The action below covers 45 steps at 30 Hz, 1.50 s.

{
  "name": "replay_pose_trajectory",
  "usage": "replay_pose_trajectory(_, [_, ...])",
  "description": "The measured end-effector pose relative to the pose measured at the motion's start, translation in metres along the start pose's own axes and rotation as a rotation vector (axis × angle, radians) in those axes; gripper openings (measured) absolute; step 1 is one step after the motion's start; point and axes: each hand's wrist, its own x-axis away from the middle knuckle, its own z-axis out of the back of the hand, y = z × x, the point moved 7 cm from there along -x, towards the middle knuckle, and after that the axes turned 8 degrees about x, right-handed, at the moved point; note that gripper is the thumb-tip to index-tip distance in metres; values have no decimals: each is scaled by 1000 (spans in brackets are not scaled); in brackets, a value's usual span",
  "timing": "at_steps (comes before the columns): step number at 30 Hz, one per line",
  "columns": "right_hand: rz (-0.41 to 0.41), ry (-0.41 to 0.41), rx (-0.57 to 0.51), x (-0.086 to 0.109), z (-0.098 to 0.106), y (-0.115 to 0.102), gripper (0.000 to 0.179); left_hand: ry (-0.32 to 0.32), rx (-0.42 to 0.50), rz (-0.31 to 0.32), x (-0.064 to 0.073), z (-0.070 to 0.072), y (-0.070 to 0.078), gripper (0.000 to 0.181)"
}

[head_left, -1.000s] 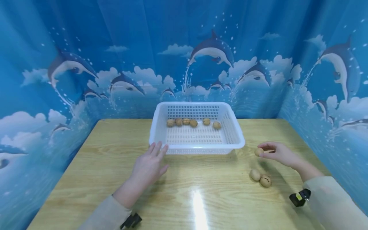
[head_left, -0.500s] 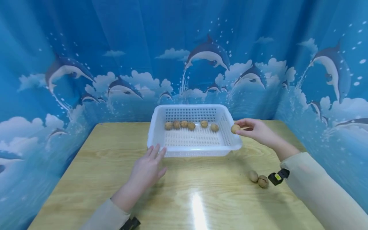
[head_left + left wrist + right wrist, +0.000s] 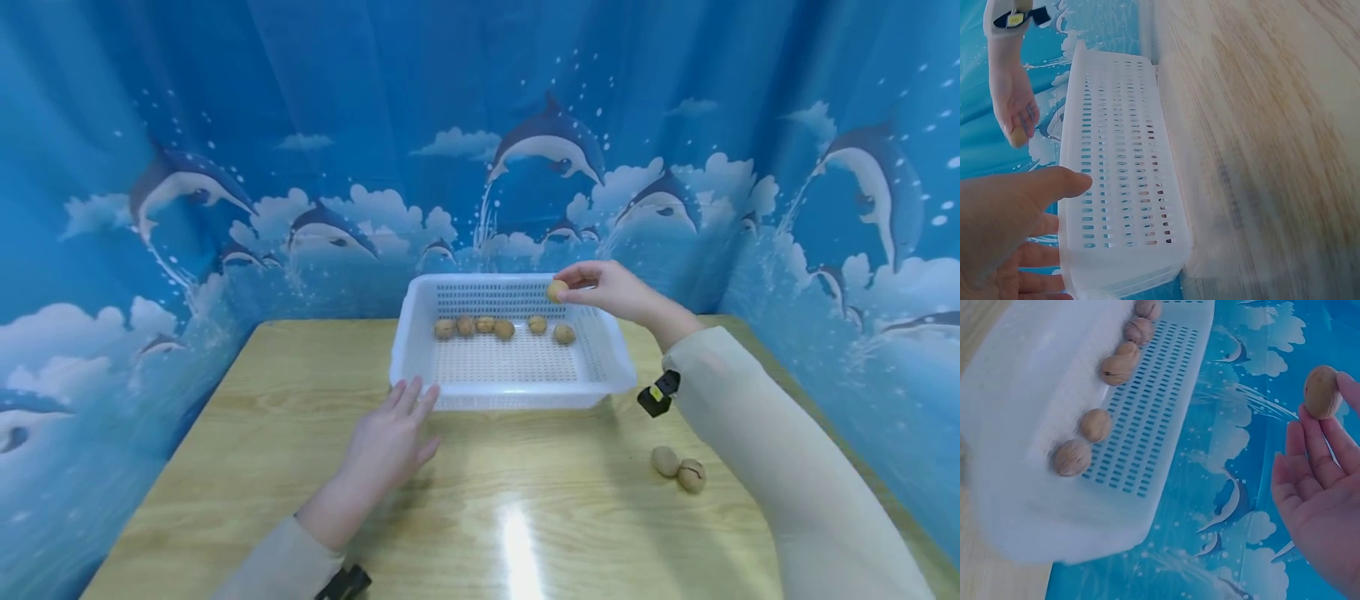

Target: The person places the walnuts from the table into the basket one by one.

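Between thumb and fingertips my right hand [image 3: 611, 292] pinches a walnut [image 3: 557, 291], held in the air over the back right part of a white plastic basket [image 3: 510, 389]. The right wrist view shows the same walnut [image 3: 1322, 392] at the tips of the fingers. Several walnuts [image 3: 504, 330] lie in a loose row along the basket's back. My left hand [image 3: 386, 442] has its fingers straight, with the tips at the basket's front left rim. In the left wrist view its thumb [image 3: 1069, 182] lies in front of the slotted wall.
Two walnuts, one pale [image 3: 664, 461] and one with a dark crack [image 3: 692, 476], lie on the wooden table [image 3: 300, 358] below the right forearm. A blue curtain [image 3: 337, 100] printed with dolphins hangs behind the table and along both sides.
My right hand has carried its walnut from the table's right side, up and leftward, to above the basket. The left hand stays at the rim, and the basket keeps its place.
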Motion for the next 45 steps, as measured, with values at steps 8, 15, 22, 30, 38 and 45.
replay_pose_trajectory(8, [23, -34, -58, -41, -14, -8, 49, -38, 11, 20, -1, -3, -1, 69])
replay_pose_trajectory(15, [58, -103, -75, -81, -40, -22, 46, -55, -14, 28, 1, -2, -5, 70])
replay_pose_trajectory(22, [130, -301, 115, -113, -91, -53, 45, -26, -19, 33, -1, 6, -7, 72])
replay_pose_trajectory(30, [138, -400, 145, -127, -129, -60, 42, -34, -29, 27, -3, 5, -3, 71])
replay_pose_trajectory(38, [51, -428, 33, -129, -150, -43, 39, 2, -31, 3, -4, 2, 3, 71])
replay_pose_trajectory(45, [27, -364, 24, -133, -155, -36, 37, 11, -38, 7, -6, 0, 4, 73])
